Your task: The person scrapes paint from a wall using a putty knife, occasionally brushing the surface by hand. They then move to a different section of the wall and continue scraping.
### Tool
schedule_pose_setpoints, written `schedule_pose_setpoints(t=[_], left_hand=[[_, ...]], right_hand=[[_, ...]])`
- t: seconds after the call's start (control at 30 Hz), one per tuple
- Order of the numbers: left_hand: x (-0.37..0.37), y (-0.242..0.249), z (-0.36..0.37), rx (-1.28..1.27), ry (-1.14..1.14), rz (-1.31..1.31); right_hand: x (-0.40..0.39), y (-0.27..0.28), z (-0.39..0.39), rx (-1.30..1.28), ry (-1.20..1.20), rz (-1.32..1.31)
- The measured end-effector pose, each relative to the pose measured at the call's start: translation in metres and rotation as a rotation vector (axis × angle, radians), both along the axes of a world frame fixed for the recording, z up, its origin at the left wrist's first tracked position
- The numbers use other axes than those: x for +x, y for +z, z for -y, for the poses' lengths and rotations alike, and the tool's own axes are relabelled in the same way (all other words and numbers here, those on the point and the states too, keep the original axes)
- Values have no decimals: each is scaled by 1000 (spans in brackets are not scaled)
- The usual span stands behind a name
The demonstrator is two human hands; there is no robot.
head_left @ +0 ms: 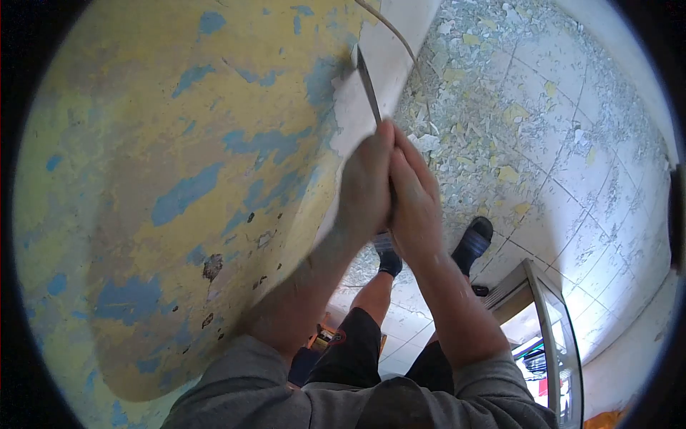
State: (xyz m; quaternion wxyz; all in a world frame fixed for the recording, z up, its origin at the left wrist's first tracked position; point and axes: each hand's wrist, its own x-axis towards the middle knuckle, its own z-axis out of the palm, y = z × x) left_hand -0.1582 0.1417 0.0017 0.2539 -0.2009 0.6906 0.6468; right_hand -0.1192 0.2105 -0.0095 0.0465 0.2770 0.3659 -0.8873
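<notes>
Both my hands are closed together around the handle of a scraper with a long, narrow metal blade (369, 84). My left hand (366, 182) is on the wall side, and my right hand (416, 204) is pressed against it from the right. The handle is mostly hidden between them. The blade's tip reaches the lower part of the wall (171, 136), where yellow paint with blue and greyish patches meets a bare white strip (355, 118) with a ragged edge.
Paint flakes (471, 107) cover much of the tiled floor (572, 207). A thin cable (393, 30) hangs near the wall's base. At the lower right stands a glass-sided cabinet (554, 322). My feet, in dark sandals (475, 239), are below my hands.
</notes>
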Motion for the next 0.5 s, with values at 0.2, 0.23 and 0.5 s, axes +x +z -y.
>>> schedule_pose_setpoints(t=[0.2,0.23,0.5], left_hand=[[25,7,9,-1,-5,-197],[3,-3,4,83,34,-95],[39,-55,25,169,15,27]], right_hand=[[18,16,-15,321,286,-42],[-7,9,-17,331,240,-46],[31,-17,-9,210,191,-28]])
